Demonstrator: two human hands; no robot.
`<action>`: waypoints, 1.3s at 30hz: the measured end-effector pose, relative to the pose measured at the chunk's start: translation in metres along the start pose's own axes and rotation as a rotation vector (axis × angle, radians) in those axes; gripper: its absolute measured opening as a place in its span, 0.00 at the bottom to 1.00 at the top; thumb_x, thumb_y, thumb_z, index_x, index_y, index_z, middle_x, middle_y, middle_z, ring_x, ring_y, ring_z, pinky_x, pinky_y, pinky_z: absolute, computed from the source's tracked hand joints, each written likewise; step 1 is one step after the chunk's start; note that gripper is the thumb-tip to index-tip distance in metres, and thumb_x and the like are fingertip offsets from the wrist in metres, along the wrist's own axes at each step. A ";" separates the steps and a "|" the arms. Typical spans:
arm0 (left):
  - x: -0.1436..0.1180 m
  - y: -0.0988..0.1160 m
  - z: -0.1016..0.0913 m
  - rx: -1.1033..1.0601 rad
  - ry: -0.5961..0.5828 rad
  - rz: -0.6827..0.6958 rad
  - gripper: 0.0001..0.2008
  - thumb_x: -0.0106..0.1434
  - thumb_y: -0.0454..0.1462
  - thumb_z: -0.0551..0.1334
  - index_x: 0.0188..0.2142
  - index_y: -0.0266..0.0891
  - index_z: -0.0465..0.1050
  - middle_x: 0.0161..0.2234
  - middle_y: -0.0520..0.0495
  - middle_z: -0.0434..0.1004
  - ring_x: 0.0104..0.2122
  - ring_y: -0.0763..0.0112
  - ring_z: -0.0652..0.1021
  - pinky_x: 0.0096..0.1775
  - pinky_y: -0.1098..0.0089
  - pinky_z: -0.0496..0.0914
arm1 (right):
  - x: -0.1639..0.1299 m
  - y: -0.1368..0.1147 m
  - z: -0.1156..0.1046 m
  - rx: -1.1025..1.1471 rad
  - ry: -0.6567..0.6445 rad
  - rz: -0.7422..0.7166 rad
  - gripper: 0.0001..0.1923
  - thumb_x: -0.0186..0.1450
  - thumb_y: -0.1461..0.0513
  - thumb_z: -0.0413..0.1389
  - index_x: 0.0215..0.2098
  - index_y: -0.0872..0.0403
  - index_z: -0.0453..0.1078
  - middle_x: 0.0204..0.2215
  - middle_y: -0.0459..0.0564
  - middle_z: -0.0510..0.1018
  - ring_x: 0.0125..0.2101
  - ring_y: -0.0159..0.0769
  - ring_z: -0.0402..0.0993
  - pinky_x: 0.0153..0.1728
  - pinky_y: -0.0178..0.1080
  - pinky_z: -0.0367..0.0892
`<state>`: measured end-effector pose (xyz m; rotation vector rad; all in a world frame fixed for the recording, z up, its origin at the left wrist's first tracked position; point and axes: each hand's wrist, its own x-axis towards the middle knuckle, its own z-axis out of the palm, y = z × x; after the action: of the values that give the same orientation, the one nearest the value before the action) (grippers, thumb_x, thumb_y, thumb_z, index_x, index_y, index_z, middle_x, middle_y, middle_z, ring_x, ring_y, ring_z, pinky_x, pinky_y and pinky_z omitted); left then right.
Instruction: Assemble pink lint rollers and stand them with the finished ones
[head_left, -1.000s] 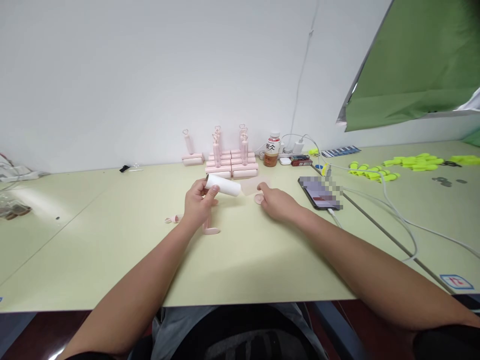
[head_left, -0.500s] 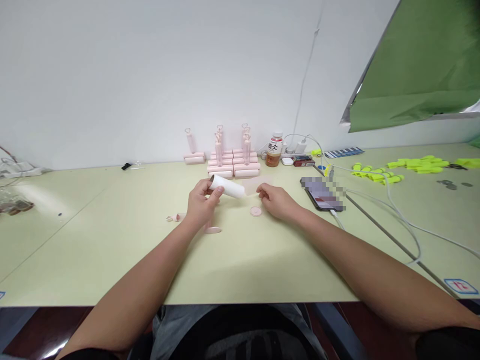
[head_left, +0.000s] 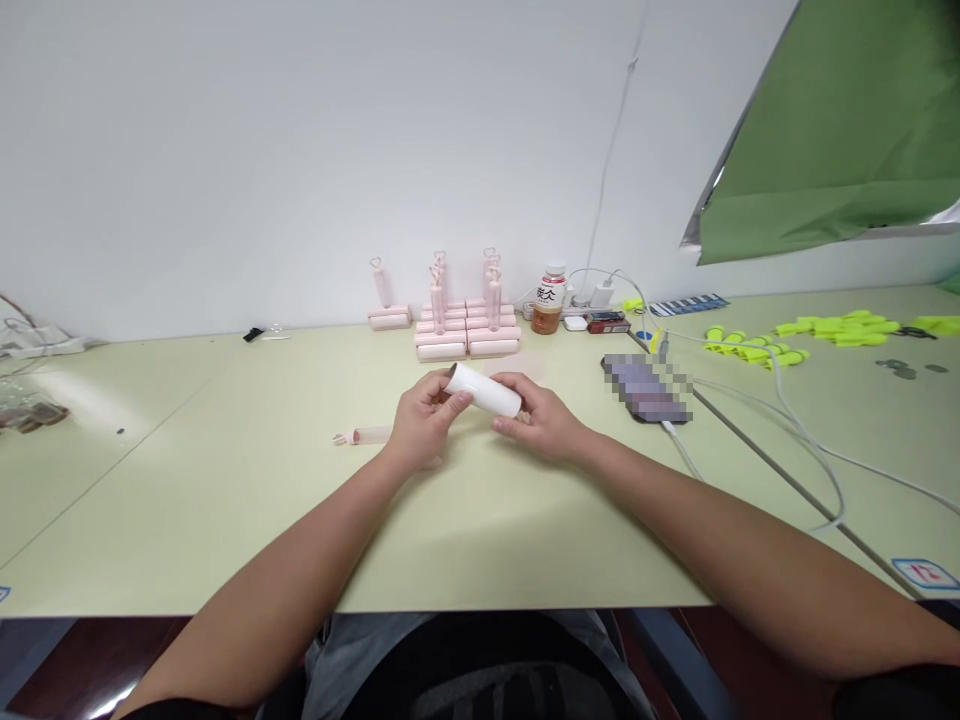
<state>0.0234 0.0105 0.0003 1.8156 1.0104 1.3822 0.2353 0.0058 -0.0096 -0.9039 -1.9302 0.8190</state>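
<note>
A white paper roll (head_left: 486, 390), like a lint roller refill, is tilted above the table with its hollow left end up. My left hand (head_left: 426, 418) grips that end, thumb along the near side. Around the lower right end close the fingers and thumb of my right hand (head_left: 541, 415); whether a small part is also in them is hidden. A pink clear-tubed handle (head_left: 369, 436) lies left of my left hand, partly covered by it. Behind the roll, a pale translucent sheet (head_left: 521, 365) lies flat on the table.
Pink lint rollers (head_left: 441, 351) are stacked by the wall, several with handles upright. A labelled bottle (head_left: 548, 300) stands beside them. To the right lie a phone (head_left: 645, 388) on a cable, neon yellow pieces (head_left: 757, 348) and dark discs (head_left: 896, 368).
My right hand has moved left and closed around the roll's right end. The roll and left hand have shifted right and slightly down. The pink disc on the table is out of sight.
</note>
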 end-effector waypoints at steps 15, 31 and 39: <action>-0.021 0.019 0.012 0.611 -0.709 0.208 0.22 0.69 0.45 0.53 0.59 0.41 0.66 0.63 0.38 0.63 0.62 0.53 0.65 0.60 0.52 0.60 | 0.024 0.056 -0.077 -0.453 0.818 0.333 0.23 0.53 0.54 0.62 0.45 0.55 0.72 0.40 0.52 0.68 0.32 0.37 0.66 0.41 0.44 0.66; -0.020 0.029 0.075 0.877 -0.878 -0.063 0.38 0.65 0.58 0.48 0.67 0.40 0.52 0.71 0.37 0.40 0.67 0.32 0.44 0.61 0.37 0.47 | 0.024 0.061 -0.063 -0.314 0.648 0.282 0.20 0.57 0.54 0.60 0.46 0.54 0.71 0.41 0.52 0.79 0.36 0.40 0.72 0.39 0.42 0.66; -0.001 0.029 0.078 0.990 -0.828 -0.140 0.35 0.67 0.55 0.46 0.66 0.39 0.54 0.70 0.40 0.45 0.65 0.29 0.50 0.60 0.38 0.52 | 0.025 0.065 -0.057 -0.344 0.516 0.373 0.24 0.59 0.57 0.58 0.52 0.54 0.68 0.43 0.54 0.79 0.35 0.39 0.74 0.39 0.41 0.68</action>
<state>0.1048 -0.0077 0.0053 2.5564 1.3766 -0.1326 0.2934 0.0720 -0.0263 -1.5468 -1.4817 0.3954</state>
